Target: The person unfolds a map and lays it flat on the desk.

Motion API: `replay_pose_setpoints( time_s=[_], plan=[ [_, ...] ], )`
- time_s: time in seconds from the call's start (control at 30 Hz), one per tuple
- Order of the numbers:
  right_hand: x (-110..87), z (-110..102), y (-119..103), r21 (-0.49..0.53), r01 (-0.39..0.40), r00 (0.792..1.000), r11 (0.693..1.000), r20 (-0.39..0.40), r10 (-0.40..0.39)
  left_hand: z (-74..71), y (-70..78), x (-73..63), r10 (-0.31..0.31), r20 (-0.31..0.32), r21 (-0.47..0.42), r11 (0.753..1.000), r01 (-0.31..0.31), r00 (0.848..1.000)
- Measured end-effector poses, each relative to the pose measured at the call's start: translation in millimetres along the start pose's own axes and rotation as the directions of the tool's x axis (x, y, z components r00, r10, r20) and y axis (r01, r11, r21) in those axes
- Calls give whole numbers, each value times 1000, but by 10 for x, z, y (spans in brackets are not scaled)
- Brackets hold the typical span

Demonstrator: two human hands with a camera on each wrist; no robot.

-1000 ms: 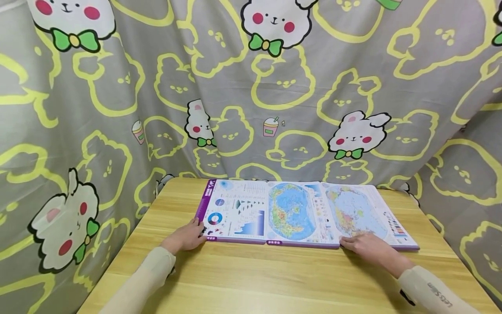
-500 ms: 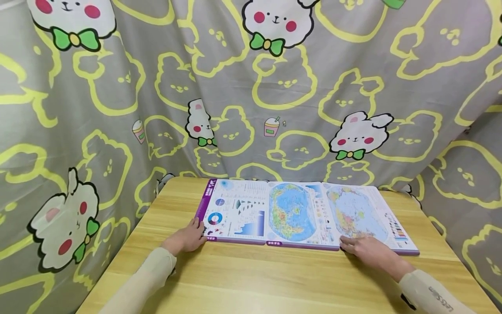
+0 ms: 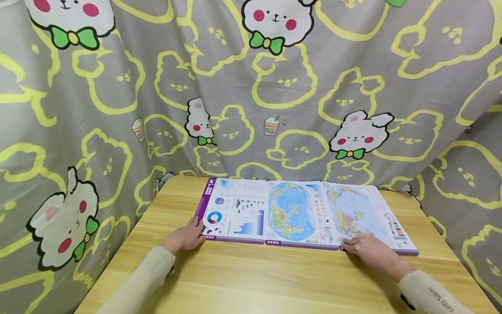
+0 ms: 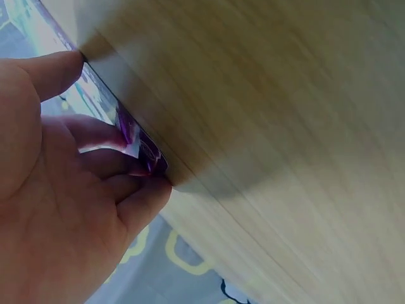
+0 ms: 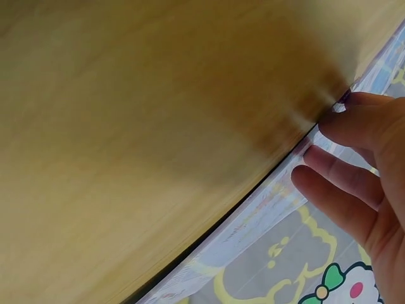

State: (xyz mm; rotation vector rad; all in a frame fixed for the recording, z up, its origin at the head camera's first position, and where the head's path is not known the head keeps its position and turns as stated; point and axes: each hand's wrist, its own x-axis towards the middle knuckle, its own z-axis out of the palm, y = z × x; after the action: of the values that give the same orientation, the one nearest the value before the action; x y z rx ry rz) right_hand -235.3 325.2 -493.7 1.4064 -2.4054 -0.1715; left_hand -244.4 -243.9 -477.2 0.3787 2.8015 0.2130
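Note:
A wide fold-out world map (image 3: 292,211) lies spread on the wooden table, with charts on its left panel and ocean-centred maps on the middle and right panels. Purple trim runs along its left and near edges, with small purple tabs. My left hand (image 3: 186,233) grips the near left corner; in the left wrist view, its fingers curl round the purple corner (image 4: 149,152) while the thumb touches the edge. My right hand (image 3: 366,250) is at the near edge of the right panel, thumb and forefinger pinching there in the right wrist view. Its other fingers lie over the printed surface (image 5: 237,231).
The light wooden table (image 3: 251,279) extends between the map and my body. Right behind the map hangs a grey curtain (image 3: 235,87) with yellow outlines and white rabbit figures, and it also closes in both sides.
My right fingertips have shifted slightly right along the near edge, with a bit of a purple tab now showing beside them. The left hand keeps its hold on the corner.

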Motion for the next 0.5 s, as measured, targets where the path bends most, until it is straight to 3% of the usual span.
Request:
replay_pose_setpoints(
  time_s=[0.13, 0.27, 0.5],
  plan=[
    [29, -12, 2, 17, -14, 1000, 1000, 16, 14, -25, -59, 49, 39, -24, -22, 999, -39, 999],
    [92, -66, 0, 50, -91, 995, 995, 55, 88, -83, -89, 96, 62, -65, -52, 996, -66, 996],
    [255, -154, -33, 62, -250, 965, 966, 92, 244, -252, -8, 144, 27, -106, -27, 999, -30, 994]
  ],
)
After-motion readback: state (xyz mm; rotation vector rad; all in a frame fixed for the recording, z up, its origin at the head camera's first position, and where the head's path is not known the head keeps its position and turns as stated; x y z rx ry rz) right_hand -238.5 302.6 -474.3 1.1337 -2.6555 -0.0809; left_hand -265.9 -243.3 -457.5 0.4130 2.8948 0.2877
